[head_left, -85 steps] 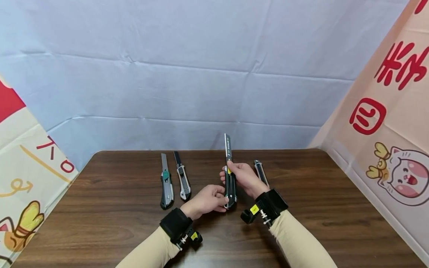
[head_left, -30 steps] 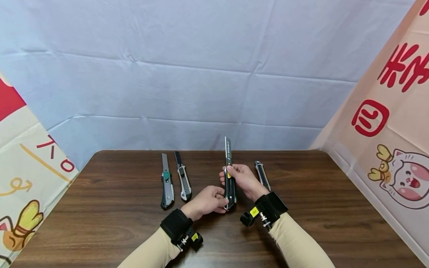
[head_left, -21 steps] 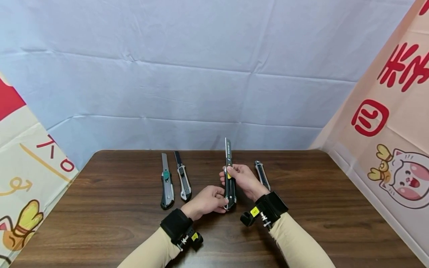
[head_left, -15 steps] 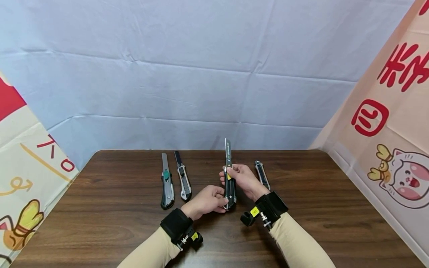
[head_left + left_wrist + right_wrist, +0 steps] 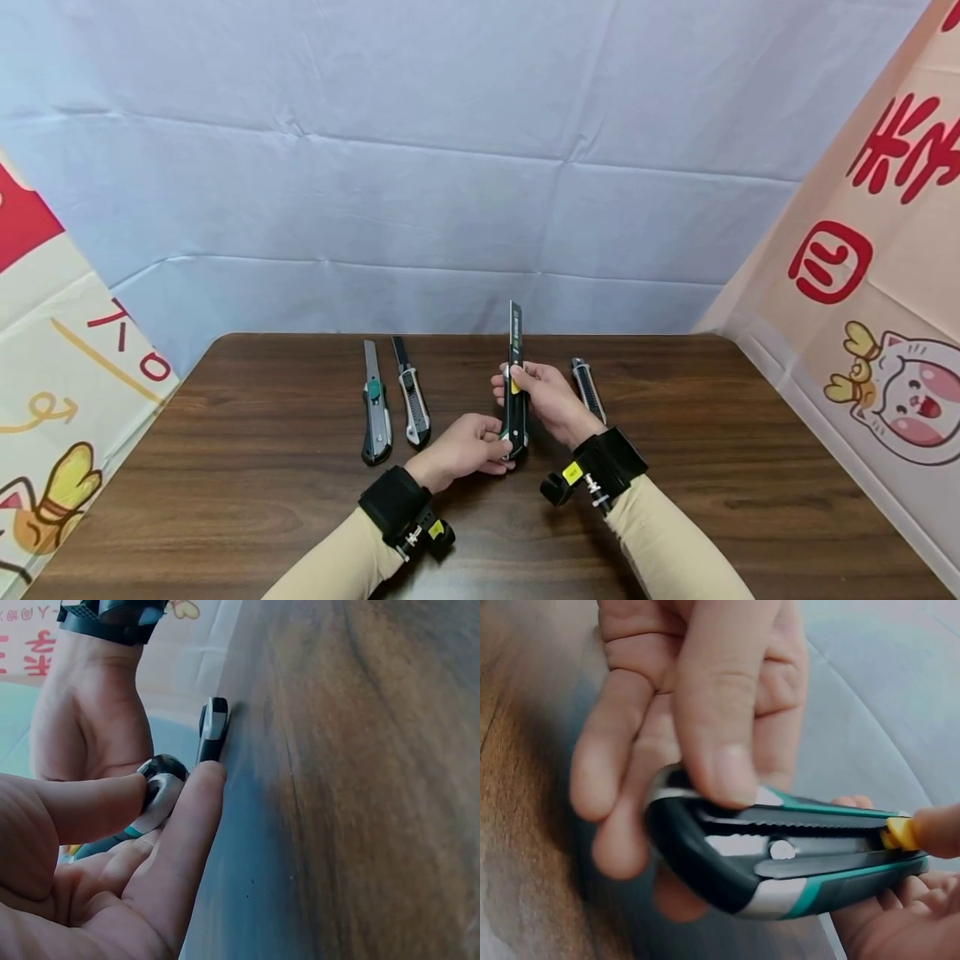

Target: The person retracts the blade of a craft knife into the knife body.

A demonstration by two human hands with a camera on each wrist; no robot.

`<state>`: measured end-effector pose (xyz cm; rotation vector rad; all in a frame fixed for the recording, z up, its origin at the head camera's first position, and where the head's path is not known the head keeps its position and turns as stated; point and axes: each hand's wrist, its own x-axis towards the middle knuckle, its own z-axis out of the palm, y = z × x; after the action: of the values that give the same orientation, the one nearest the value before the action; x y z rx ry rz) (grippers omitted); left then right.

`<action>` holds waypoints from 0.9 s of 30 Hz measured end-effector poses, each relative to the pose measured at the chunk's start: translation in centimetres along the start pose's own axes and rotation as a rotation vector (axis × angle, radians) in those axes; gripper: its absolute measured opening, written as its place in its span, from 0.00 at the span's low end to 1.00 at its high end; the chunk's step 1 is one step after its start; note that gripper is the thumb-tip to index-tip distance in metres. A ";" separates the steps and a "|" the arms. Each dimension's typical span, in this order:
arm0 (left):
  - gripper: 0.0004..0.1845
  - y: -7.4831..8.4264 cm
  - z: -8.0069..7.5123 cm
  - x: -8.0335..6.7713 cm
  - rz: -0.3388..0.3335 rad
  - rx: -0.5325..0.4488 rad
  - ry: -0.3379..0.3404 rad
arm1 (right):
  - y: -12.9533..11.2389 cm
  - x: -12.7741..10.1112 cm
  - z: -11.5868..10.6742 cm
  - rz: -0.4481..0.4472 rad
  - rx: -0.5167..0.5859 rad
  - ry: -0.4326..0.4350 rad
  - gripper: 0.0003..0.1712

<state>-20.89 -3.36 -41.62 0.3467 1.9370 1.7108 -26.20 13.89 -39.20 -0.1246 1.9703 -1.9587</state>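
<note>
Frame centre: knife (image 5: 514, 392) held upright over table (image 5: 225, 467). Left hand (image 5: 465, 446) pinches its butt to steady it; right hand (image 5: 543, 400) clamps the body, thumb on yellow slider (image 5: 900, 833), blade extended.
</note>
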 end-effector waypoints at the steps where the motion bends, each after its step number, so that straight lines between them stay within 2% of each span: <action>1: 0.15 0.0 0.0 0.0 0.002 -0.004 0.004 | 0.0 0.0 0.1 0.001 0.008 0.005 0.25; 9: 0.14 -0.1 0.1 0.2 0.017 -0.023 0.037 | 0.4 0.1 0.4 0.032 0.075 0.027 0.31; 27: 0.12 0.0 0.2 0.1 0.003 -0.007 0.030 | 0.7 0.5 1.0 0.016 0.026 0.088 0.29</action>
<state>-20.90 -3.16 -41.70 0.3241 1.9522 1.7336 -26.22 12.85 -39.98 -0.0160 1.9928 -2.0105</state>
